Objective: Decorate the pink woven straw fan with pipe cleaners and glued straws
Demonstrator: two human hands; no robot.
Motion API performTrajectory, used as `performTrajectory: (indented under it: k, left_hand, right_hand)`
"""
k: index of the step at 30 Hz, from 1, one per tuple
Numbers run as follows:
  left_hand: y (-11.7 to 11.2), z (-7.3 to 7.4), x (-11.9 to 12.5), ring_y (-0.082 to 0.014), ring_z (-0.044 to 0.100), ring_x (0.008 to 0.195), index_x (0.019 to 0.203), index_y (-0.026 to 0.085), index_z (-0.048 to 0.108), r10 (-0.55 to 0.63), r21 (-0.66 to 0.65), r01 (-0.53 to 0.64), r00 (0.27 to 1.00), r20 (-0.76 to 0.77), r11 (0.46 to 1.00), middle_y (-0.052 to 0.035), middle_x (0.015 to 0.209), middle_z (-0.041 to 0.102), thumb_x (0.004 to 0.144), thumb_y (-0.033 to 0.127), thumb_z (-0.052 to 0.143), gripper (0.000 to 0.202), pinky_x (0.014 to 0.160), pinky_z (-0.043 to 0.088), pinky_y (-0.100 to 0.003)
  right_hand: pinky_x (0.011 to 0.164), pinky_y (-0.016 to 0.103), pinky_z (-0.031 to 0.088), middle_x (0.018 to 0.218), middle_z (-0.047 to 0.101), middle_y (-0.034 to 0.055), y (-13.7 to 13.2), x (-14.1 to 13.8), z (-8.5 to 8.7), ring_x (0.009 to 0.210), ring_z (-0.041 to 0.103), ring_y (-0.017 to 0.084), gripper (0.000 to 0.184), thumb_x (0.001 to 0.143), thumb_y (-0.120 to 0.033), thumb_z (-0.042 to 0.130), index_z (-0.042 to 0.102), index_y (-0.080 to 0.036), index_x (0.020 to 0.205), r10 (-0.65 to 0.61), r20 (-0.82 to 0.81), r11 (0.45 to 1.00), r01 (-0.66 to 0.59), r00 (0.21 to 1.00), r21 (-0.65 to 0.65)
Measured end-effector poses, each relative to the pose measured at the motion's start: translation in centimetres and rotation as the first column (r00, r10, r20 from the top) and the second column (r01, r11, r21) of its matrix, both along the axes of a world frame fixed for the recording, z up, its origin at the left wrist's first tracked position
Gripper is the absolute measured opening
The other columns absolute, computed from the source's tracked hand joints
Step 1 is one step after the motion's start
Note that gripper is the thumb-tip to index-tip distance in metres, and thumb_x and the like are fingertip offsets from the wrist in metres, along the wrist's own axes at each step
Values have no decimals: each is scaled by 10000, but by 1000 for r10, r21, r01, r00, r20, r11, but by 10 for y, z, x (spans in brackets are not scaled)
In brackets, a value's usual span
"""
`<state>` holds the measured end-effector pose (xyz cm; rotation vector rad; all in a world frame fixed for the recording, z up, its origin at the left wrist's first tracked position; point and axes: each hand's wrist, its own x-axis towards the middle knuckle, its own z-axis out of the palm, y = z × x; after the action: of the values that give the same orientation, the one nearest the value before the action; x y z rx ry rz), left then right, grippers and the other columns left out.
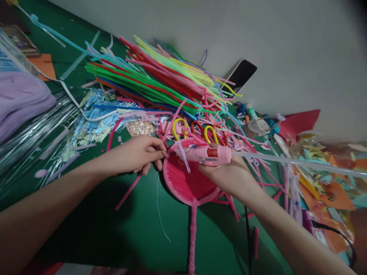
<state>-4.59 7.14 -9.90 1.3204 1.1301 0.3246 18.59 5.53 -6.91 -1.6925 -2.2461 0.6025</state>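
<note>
A round pink paddle-like piece lies on the green table, its rim and stem wrapped in fuzzy pink pipe cleaner. My right hand grips a pink hot glue gun above the disc. A long translucent glue stick sticks out of the gun's back, and a small red light glows on its side. At the disc's left rim my left hand is closed in a pinch. A pink pipe cleaner runs out beneath its fingers; the fingertips partly hide what they pinch.
Behind the disc lie scissors with yellow and red handles and a heap of coloured pipe cleaners. A phone leans on the wall. Lilac material and silvery strips lie left; paper scraps pile up right. A white cord crosses the left side.
</note>
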Motion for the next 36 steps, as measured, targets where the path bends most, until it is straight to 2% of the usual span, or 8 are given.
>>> performTrajectory:
  k: [5, 14, 17, 19, 22, 27, 31, 36]
  left_hand:
    - [1, -1, 0, -44, 494, 343, 876, 190, 575, 7, -10, -7, 1000, 0, 1000, -3, 730, 746, 893, 305, 543, 121, 287, 306, -119]
    - [0, -7, 0, -51, 513, 367, 950, 175, 595, 43, -31, -43, 999, -2, 999, -29, 773, 712, 920, 406, 506, 249, 280, 256, -130]
    - [5, -6, 0, -40, 497, 360, 958, 165, 585, 16, -48, -15, 999, 28, 999, -37, 777, 708, 925, 423, 496, 275, 282, 245, -125]
    - [11, -4, 1, -43, 517, 375, 929, 156, 580, 2, -71, 1, 999, 46, 998, -31, 758, 692, 920, 429, 502, 284, 292, 260, -123]
    - [22, 1, 4, -57, 557, 409, 833, 153, 573, -10, -81, 14, 999, 40, 997, 9, 690, 631, 848, 450, 610, 300, 306, 273, -127]
    - [37, 6, 10, -69, 518, 384, 678, 138, 578, -34, -120, 37, 999, 23, 992, 32, 527, 556, 699, 467, 767, 381, 306, 259, -136]
    - [39, 8, 12, -82, 570, 445, 744, 132, 617, 41, -144, -35, 998, 37, 989, 12, 576, 611, 664, 459, 803, 385, 331, 286, -129]
    - [35, 10, 10, -67, 598, 475, 812, 131, 631, 183, -185, -170, 981, 59, 968, 4, 623, 643, 720, 373, 792, 305, 361, 325, -112]
  right_hand:
    - [587, 277, 442, 695, 660, 5, 6, 2, -2, 628, 591, 181, 103, 695, -209, 474, 574, -228, 677, 5, -50, 1000, -6, 999, -16]
    - [698, 309, 497, 835, 736, 3, -5, 23, 20, 808, 678, 232, 142, 768, -316, 595, 704, -248, 830, -237, -115, 962, 216, 965, -166]
    - [537, 289, 440, 592, 643, -6, -10, 35, 24, 585, 607, 199, 176, 742, -391, 643, 659, -239, 655, -338, -126, 926, 305, 933, -222]
    - [468, 270, 364, 469, 513, -32, -15, 41, 23, 471, 492, 155, 262, 703, -409, 675, 566, -230, 546, -426, -161, 884, 371, 890, -285]
    - [465, 252, 307, 477, 469, -55, -28, 43, 17, 462, 412, 115, 320, 648, -411, 726, 493, -217, 545, -541, -330, 825, 412, 774, -386]
    - [483, 245, 277, 498, 473, -56, -59, 46, -1, 476, 387, 95, 372, 645, -463, 753, 503, -189, 612, -629, -533, 760, 306, 566, -573]
    - [505, 247, 286, 494, 483, -40, -72, 54, -8, 481, 407, 92, 396, 673, -466, 747, 495, -176, 576, -623, -597, 767, 244, 505, -594]
    - [479, 240, 259, 483, 466, -47, -75, 67, -1, 464, 364, 79, 398, 663, -463, 760, 494, -178, 584, -617, -657, 780, 226, 433, -583]
